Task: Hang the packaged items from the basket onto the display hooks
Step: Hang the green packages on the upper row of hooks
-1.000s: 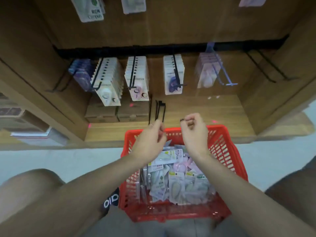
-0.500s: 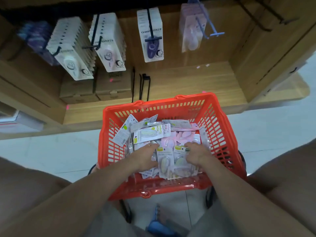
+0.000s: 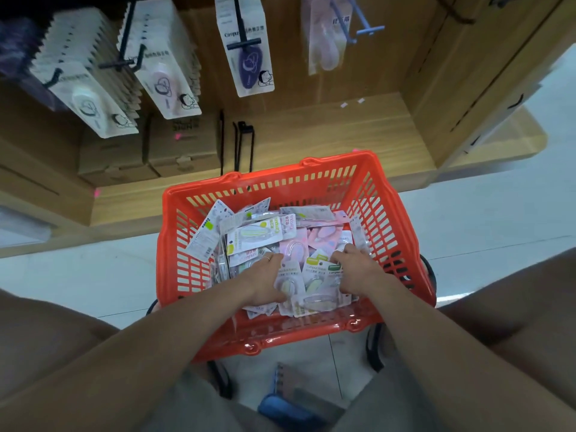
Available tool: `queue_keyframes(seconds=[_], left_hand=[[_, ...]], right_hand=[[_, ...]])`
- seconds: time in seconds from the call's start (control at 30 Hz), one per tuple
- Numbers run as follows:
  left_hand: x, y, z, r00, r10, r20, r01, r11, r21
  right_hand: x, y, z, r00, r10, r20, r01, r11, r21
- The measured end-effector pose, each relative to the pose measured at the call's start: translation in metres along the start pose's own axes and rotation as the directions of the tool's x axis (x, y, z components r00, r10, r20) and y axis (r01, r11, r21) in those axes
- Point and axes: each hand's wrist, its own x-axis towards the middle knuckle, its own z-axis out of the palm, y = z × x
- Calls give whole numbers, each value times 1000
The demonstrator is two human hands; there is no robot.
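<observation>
Far left, hanging white packs (image 3: 90, 88) fill a black hook (image 3: 53, 77) on the wooden display; purple packs (image 3: 15, 51) behind them, blurred. Next right, a second row of white packs (image 3: 165, 73) on another black hook (image 3: 124, 62). Cardboard boxes (image 3: 149, 151) sit on the wooden shelf (image 3: 327, 132) under these rows. Centre, a single purple-printed pack (image 3: 246, 48) hangs on a black hook (image 3: 243, 43). Spare black hooks (image 3: 243, 145) stand on the shelf just behind the basket. Right of centre, pink packs (image 3: 325, 39) on a light blue hook (image 3: 358, 23).

Red basket (image 3: 386, 219) sits on the pale floor (image 3: 93, 269) in front of the shelf, loaded with loose packaged items (image 3: 258, 235), pink, green and white, lying jumbled.

Left hand (image 3: 265, 280) is down in the pile at the basket's near-left, fingers buried among the packs, ring on one finger; thumb lies against a pale pack. Whether it actually grips one, cannot tell. Right hand (image 3: 355, 266) is in the pile near-right, knuckles up, fingers curled down into the packs; grip also cannot tell. Hands are apart, a few packs between them.

Bare knees at both lower edges. Blue object (image 3: 280, 406) on the floor below the basket, unclear.
</observation>
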Motion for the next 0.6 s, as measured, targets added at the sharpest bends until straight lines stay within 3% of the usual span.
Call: queue_keyframes(seconds=[0.2,0.33,0.47,0.6], left_hand=[[4,11,4,999,28,30,-36,955,295],[4,14,11,1000,29,6,-29,914,405],[8,10,8,1000,18,-12,-12,919,393],[10,9,6,998,55,-7,-52,976,214]], right_hand=[[-1,-1,2,997,-63,46,62,998,13],[-1,-2,1,994,-85,68,83,996,35],[-2,-3,1,994,-88,58,85,995,43],[-2,-8,-1,988,-138,64,134,989,54]])
